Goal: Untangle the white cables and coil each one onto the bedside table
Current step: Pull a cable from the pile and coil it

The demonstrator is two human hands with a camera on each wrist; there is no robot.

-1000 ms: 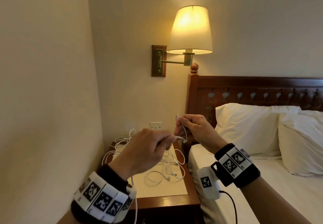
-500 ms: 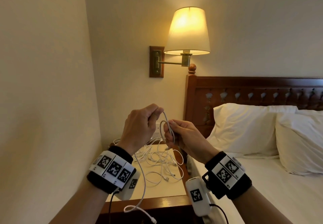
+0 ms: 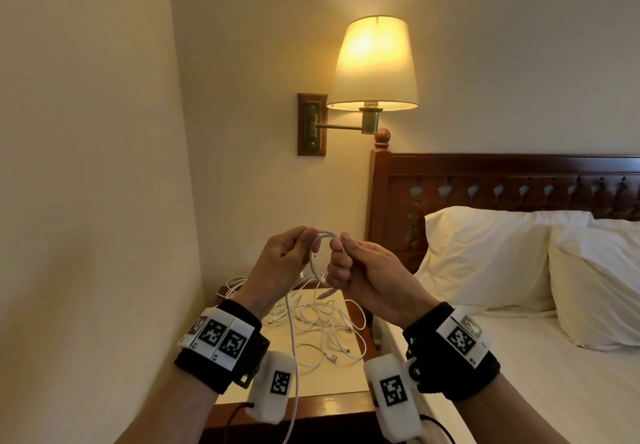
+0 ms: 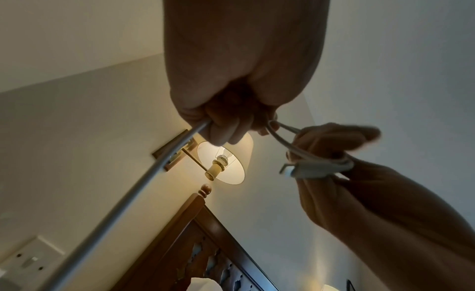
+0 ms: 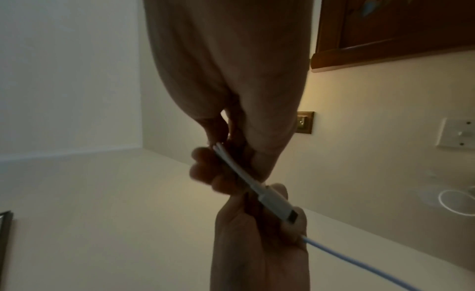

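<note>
Both hands are raised above the bedside table (image 3: 322, 384), close together. My right hand (image 3: 349, 263) grips a small coil of a white cable (image 3: 316, 253), its plug (image 5: 279, 207) sticking out below the fist. My left hand (image 3: 294, 249) pinches the same cable (image 4: 177, 149) just left of the coil. From that pinch the free length hangs down past my left wrist and out of the head view. A tangle of other white cables (image 3: 322, 319) lies on the tabletop under my hands, with a USB plug (image 3: 333, 357) at its front.
A lit wall lamp (image 3: 374, 66) hangs above the table on a brass arm. The wooden headboard (image 3: 502, 184) and bed with white pillows (image 3: 491, 253) lie right of the table. A cream wall (image 3: 86, 201) closes in the left side. A wall socket (image 4: 28, 261) sits behind the table.
My left hand rose from table height to meet my right hand, pulling the cable up. The loop in my right hand has grown into a coil. Both hands now sit closer together.
</note>
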